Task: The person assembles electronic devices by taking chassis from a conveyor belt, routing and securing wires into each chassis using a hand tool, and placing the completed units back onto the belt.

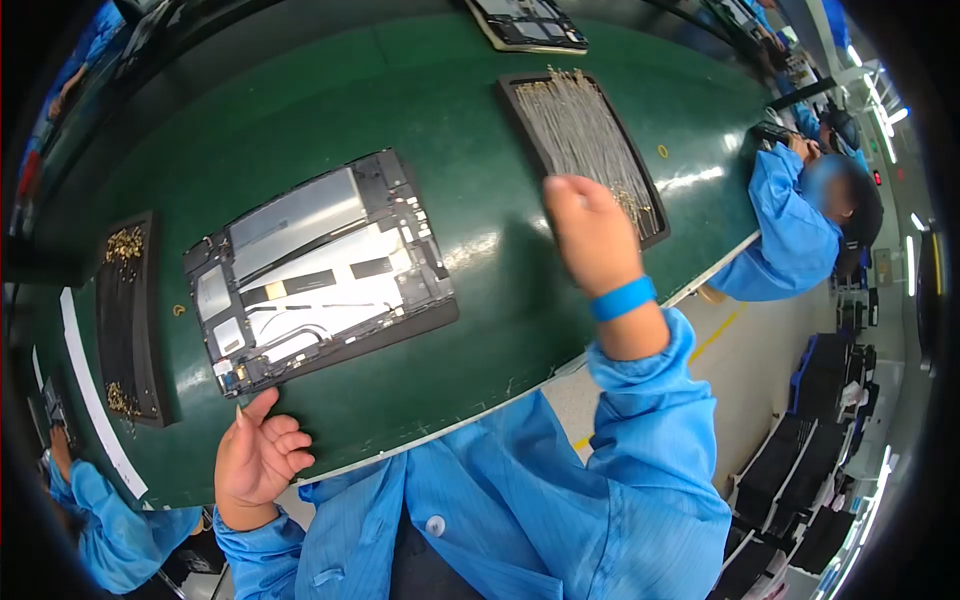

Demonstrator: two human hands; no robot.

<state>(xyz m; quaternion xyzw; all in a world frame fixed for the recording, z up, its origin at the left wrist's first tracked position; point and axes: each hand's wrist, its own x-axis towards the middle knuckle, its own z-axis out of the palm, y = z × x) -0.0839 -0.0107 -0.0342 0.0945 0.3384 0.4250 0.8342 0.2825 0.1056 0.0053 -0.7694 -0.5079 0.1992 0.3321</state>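
An opened tablet-like device [320, 270], its silver plates and dark parts showing, lies tilted on the green table. Just below its lower left corner is my left hand [262, 455], palm up, thumb and index finger raised near the edge, the other fingers loosely curled, nothing seen in it. My right hand [592, 228], with a blue wristband, is over the lower left edge of a dark tray [653, 190] full of thin grey cables [580, 125]. Its fingers are curled and mostly hidden; whether they hold a cable cannot be made out.
Another dark tray [150, 320] of black cables stands at the left, beside a white strip [95, 400]. A second device [530, 25] lies at the top. Small yellow rings [662, 151] lie on the green table [450, 110]. Co-workers in blue sit at right [800, 225] and lower left.
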